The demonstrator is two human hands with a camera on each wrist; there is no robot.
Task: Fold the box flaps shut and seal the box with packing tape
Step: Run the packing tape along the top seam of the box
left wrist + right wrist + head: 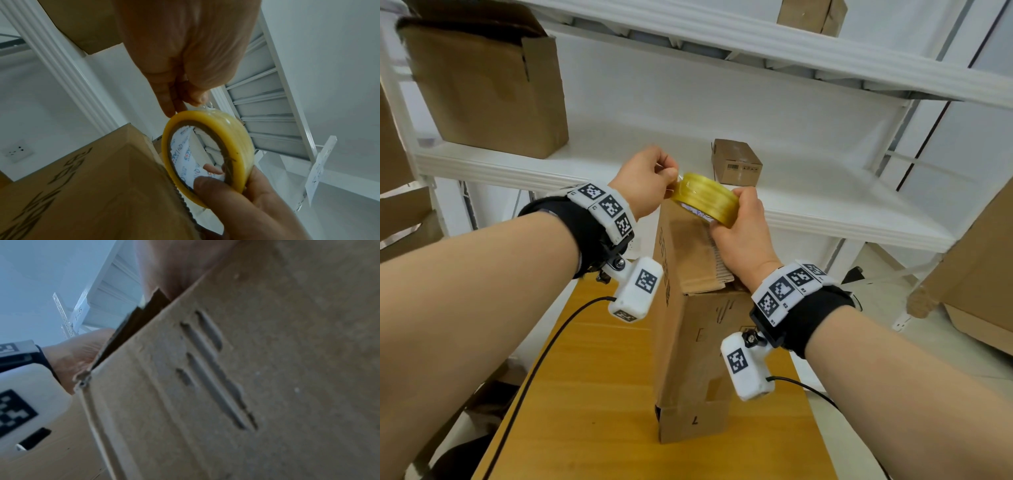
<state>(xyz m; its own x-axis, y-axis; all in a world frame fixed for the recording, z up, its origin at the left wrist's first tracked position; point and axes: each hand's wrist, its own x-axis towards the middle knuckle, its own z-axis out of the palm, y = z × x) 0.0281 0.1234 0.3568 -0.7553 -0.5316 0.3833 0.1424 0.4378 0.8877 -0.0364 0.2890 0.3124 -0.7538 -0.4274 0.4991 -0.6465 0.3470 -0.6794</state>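
A tall cardboard box (695,342) stands on end on the wooden table (592,377), its top flaps folded down. Just above its top my right hand (736,212) grips a yellow roll of packing tape (705,200), thumb inside the core (205,183). My left hand (669,171) pinches the clear loose tape end (205,105) at the roll's upper edge. The roll (207,146) sits beside the box's top corner (127,146). The right wrist view is filled by the box's side (226,386), with a dark gap under a flap (133,331).
White metal shelving (688,185) stands right behind the table. It holds a large open carton (489,82) at the left and a small sealed box (736,161) just beyond my hands. More cartons (969,274) lie at the right. Camera cables (544,346) trail over the table.
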